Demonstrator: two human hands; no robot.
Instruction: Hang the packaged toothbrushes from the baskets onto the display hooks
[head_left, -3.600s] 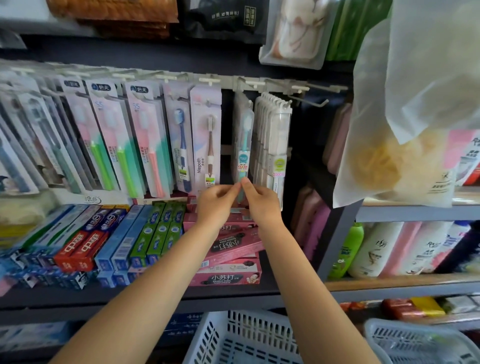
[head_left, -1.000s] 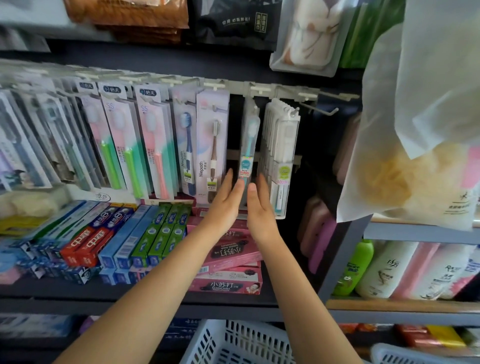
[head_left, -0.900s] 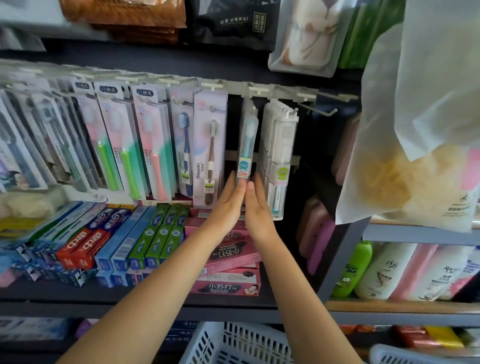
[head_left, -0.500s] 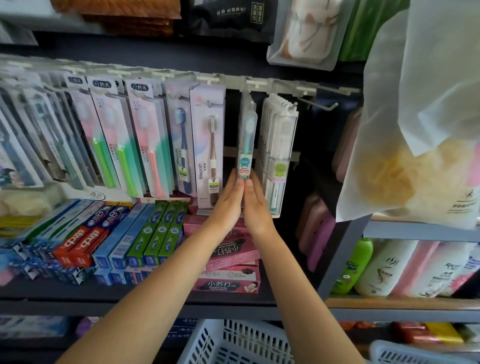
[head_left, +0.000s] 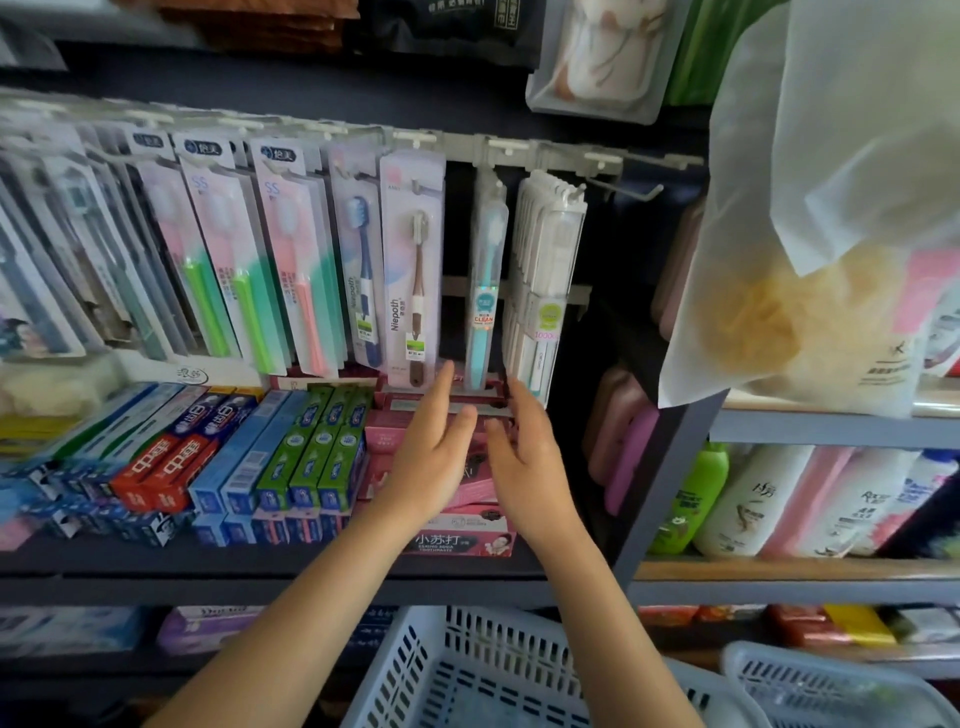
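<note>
Both hands are open and hold nothing: the left hand (head_left: 435, 457) and right hand (head_left: 524, 462) sit just below the teal toothbrush pack (head_left: 485, 291), which hangs on its hook (head_left: 488, 171). The pack looks light, stiff and slick; its lower edges seem the best place to pinch it.

glossy clear plastic toothbrush packs (head_left: 487, 280); perforated plastic basket (head_left: 467, 670); matt dark shelf (head_left: 260, 566).

Single head view, close, facing the shelf (head_left: 311, 566) forward and slightly down
</note>
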